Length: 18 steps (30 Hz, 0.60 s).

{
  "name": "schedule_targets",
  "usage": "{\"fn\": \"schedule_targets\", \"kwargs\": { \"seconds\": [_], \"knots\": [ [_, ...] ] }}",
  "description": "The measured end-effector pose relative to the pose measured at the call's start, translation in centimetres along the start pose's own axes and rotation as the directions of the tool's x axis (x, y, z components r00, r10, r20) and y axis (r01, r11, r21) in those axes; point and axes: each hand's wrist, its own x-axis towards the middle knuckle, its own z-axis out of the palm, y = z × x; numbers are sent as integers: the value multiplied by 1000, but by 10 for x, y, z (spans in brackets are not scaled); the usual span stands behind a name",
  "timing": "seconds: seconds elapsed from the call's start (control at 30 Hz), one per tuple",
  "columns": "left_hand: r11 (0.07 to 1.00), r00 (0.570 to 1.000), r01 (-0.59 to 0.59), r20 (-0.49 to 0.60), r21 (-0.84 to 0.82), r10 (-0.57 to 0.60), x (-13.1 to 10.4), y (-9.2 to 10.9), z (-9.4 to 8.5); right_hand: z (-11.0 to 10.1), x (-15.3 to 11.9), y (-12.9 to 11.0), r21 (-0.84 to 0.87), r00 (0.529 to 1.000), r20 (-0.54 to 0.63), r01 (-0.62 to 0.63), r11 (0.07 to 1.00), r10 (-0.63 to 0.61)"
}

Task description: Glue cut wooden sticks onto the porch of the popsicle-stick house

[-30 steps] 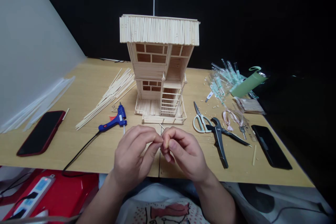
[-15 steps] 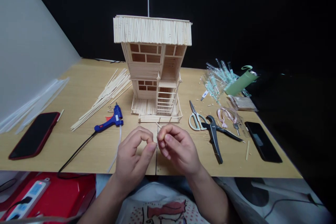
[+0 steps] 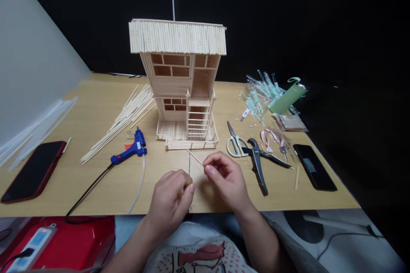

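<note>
Between thumb and fingertips, my right hand pinches a thin wooden stick, which slants up and left toward the model house. My left hand is closed beside it, thumb pressed to the curled index finger; whatever it may hold is hidden. Just beyond both hands stands a two-storey model house built of pale sticks, with a slatted roof, ladder-like steps and a fenced deck. A blue glue gun lies left of my hands, its clear glue stick trailing from the back.
Loose sticks lie left of the house. Scissors and black-handled cutters lie to the right. Phones rest at the left and right. Behind the cutters are plastic wrappers and a green cylinder.
My right hand has moved right, away from my left, and more of the stick shows. The left hand has curled tighter and dropped slightly. The whole view has shifted a little.
</note>
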Motion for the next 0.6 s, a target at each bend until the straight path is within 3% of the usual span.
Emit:
{"fn": "schedule_targets", "kwargs": {
  "seconds": [0.07,0.13,0.2,0.3,0.4,0.5,0.6],
  "knots": [
    [998,999,-2,48,56,-1,-6,-5,7,-10,5,13,-278,997,-68,-60,959,43],
    [992,993,-21,115,123,6,-12,-10,14,-16,11,26,-585,994,-55,-106,804,92],
    [979,981,-55,195,195,16,-16,-16,19,-16,17,37,-751,987,-21,-120,649,157],
    [961,942,-80,336,263,-14,-19,-23,24,-7,22,47,-823,973,-11,-140,550,231],
    [971,917,-21,392,239,-77,-21,-29,23,8,25,50,-872,952,24,-129,471,306],
    [970,929,127,318,209,-190,-25,-35,19,16,27,49,-892,934,49,-118,437,353],
    [923,912,358,158,140,-378,-27,-46,17,16,27,43,-879,930,60,-123,461,362]
  ]
}}
